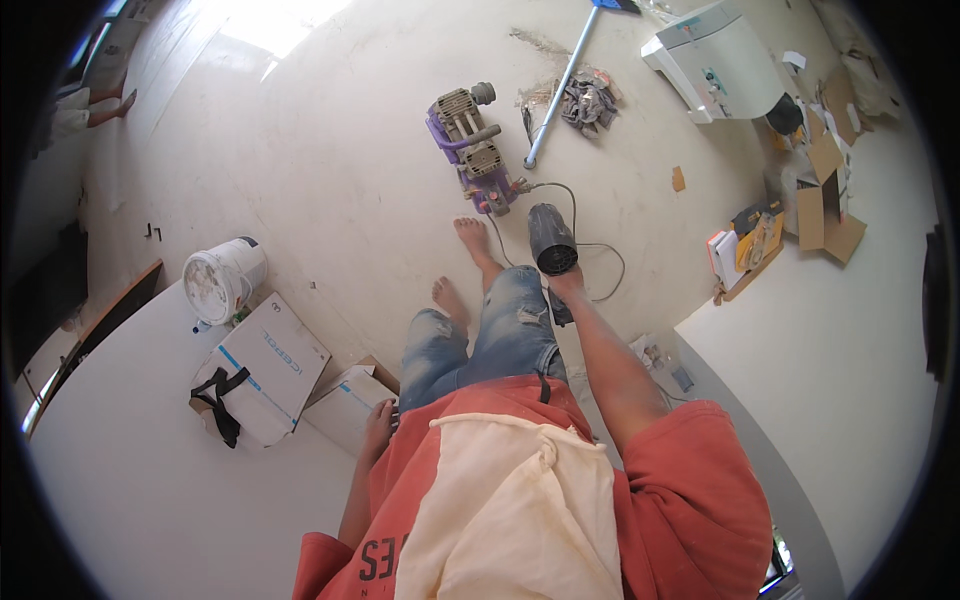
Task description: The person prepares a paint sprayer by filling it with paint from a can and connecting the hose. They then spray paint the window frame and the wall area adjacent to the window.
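Grey and dusty, a heat gun [552, 240] hangs from the right hand [566, 284], whose fingers are clenched round its handle so that the nozzle end faces up toward the camera. A thin cord [598, 248] loops away from the tool across the pale floor [330, 170]. Just beyond the grip, past the bare feet, stands a purple compressor [472, 150], and farther off to its right lie a blue-headed pole [562, 88] and a heap of rags [588, 102]. Well beyond those sits a white machine [715, 62]. To the right of the grip, flattened cardboard boxes [828, 200] and some yellow items lie near a white panel [830, 350].

The left hand [378, 422] hangs by the hip with fingers loosely curled, holding nothing, just beside a white carton [345, 405]. Farther left of it lie a larger white box [265, 365] with a black strap [220, 400] and a paint-stained white bucket [222, 280].
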The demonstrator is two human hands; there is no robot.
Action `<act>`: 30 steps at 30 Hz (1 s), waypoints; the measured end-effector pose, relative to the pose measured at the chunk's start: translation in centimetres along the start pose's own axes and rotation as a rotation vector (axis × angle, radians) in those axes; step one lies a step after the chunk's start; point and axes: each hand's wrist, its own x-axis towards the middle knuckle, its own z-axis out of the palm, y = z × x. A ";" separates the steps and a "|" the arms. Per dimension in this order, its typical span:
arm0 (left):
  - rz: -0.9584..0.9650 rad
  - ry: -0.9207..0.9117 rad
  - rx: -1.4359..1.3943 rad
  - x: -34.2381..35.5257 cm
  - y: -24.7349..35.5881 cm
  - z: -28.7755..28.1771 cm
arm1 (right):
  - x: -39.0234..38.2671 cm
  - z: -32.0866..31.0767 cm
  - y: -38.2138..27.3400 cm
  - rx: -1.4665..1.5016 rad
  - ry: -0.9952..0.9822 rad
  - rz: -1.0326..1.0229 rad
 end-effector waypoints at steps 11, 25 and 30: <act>0.242 -0.121 0.417 8.9 2.6 -5.6 | -24.6 8.1 14.6 0.028 0.041 0.236; 0.698 -0.107 1.267 4.6 3.5 8.1 | -50.1 19.4 26.8 0.604 0.277 0.497; 0.914 -0.366 1.388 -1.6 -0.7 26.2 | -58.9 22.4 34.3 0.627 0.450 0.487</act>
